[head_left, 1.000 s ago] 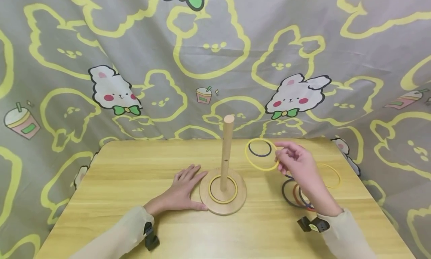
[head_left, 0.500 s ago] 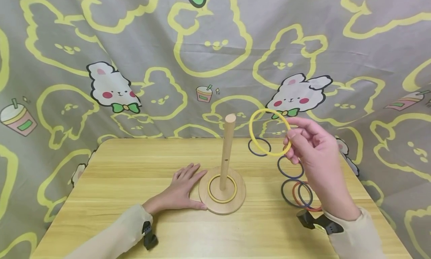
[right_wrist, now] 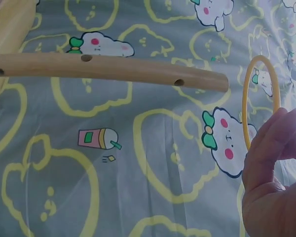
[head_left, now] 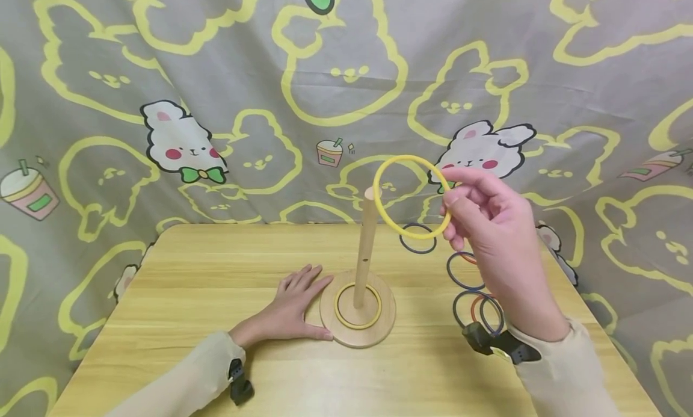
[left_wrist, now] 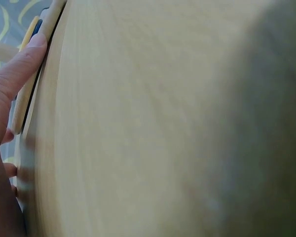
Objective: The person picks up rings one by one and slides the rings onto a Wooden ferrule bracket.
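Note:
Between thumb and fingers my right hand (head_left: 487,215) pinches a yellow ring (head_left: 377,207) by its right side. The ring is raised near the top of a wooden post (head_left: 364,254), its left edge overlapping the post's tip in the head view. In the right wrist view the ring (right_wrist: 246,106) appears just beyond the end of the post (right_wrist: 153,74), apart from it. My left hand (head_left: 289,302) lies with fingers spread, touching the left rim of the round wooden base (head_left: 387,321). Another yellow ring (head_left: 337,311) lies on that base around the post.
To the right on the wooden table (head_left: 216,260) lie several dark rings, one at the back (head_left: 417,252) and one nearer (head_left: 448,272). A red ring (head_left: 473,308) overlaps others there, partly hidden by my right wrist. A patterned cloth (head_left: 243,74) hangs behind.
My right hand has lifted the yellow ring from low over the table up to the post's top height, then moved it left towards the post. The left hand stays in place.

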`<act>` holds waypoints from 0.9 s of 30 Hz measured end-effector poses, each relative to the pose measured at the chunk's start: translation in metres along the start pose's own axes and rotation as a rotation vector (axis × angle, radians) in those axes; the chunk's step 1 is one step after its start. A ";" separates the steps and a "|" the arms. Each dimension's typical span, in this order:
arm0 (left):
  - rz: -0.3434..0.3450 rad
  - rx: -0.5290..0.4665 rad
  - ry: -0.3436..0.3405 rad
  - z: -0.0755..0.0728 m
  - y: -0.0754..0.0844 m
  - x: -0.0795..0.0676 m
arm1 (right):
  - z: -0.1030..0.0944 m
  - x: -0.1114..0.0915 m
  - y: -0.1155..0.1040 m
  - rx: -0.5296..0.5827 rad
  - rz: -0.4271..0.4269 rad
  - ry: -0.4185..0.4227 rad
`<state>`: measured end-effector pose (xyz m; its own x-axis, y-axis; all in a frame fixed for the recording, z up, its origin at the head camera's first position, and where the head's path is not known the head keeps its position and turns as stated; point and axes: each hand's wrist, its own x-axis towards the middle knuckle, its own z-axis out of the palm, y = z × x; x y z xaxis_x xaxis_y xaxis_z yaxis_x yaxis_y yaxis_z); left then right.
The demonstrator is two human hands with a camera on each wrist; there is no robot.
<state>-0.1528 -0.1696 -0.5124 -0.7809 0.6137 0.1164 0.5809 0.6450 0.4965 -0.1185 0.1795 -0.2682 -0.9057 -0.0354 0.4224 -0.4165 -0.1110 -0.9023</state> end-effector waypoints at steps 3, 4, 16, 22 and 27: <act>0.008 -0.002 0.008 0.002 -0.002 0.000 | 0.004 0.002 0.000 -0.003 0.010 -0.009; 0.008 -0.001 0.011 0.002 -0.002 0.000 | 0.005 0.003 0.001 -0.004 0.016 -0.013; 0.023 0.004 0.026 0.003 -0.006 0.001 | 0.022 0.009 0.009 -0.022 0.046 -0.052; 0.003 0.021 0.006 0.003 -0.004 0.001 | 0.028 0.007 0.023 -0.070 0.095 -0.097; 0.007 0.011 0.005 0.003 -0.004 0.001 | 0.033 0.002 0.040 -0.137 0.122 -0.142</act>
<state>-0.1546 -0.1702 -0.5170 -0.7779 0.6159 0.1243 0.5888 0.6455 0.4865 -0.1343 0.1420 -0.3008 -0.9339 -0.1803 0.3089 -0.3205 0.0383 -0.9465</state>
